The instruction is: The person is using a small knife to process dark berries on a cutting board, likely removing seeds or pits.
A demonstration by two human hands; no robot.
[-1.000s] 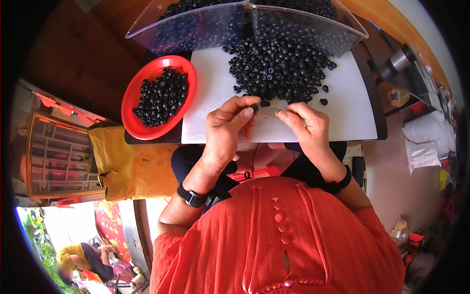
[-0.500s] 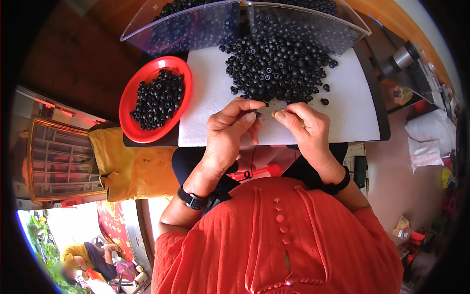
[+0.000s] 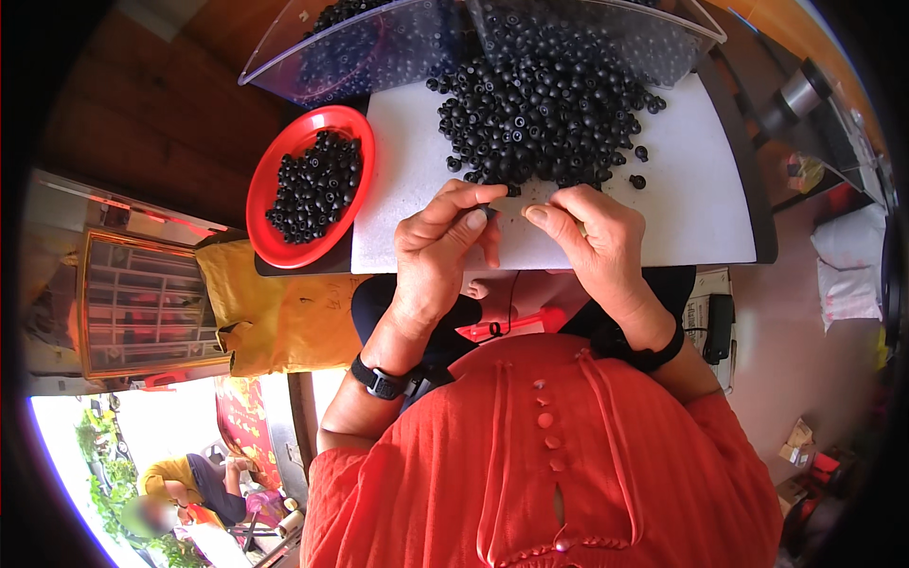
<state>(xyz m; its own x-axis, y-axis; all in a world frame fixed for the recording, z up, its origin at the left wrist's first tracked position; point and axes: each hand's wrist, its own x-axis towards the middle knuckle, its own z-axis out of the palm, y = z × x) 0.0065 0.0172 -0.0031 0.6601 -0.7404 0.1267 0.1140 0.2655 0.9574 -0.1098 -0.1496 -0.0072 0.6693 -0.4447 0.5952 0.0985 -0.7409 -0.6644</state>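
Observation:
My left hand (image 3: 431, 241) pinches a small black knob-like part (image 3: 488, 211) between thumb and forefinger, and the fingers hide most of it. Facing it, a short gap away, my right hand (image 3: 606, 241) has thumb and forefinger pressed together. Whatever lies between those two fingertips is too small to make out. Both hands are over the near part of a white board (image 3: 402, 133). Just beyond them spreads a heap of round black plastic parts (image 3: 530, 123), some showing a hollow end. Left of the board, a red plate (image 3: 259, 227) holds more of these parts.
Two clear plastic bins (image 3: 379, 71) with black parts stand at the back, one spilling onto the board. A yellow sack (image 3: 275, 322) lies left of the table. White bags (image 3: 846, 260) are on the right. Farther off at lower left, a person in yellow (image 3: 170, 478) sits.
The whole view has shifted slightly. My right fingertips have drawn a little away from the part in my left hand, which stays pinched.

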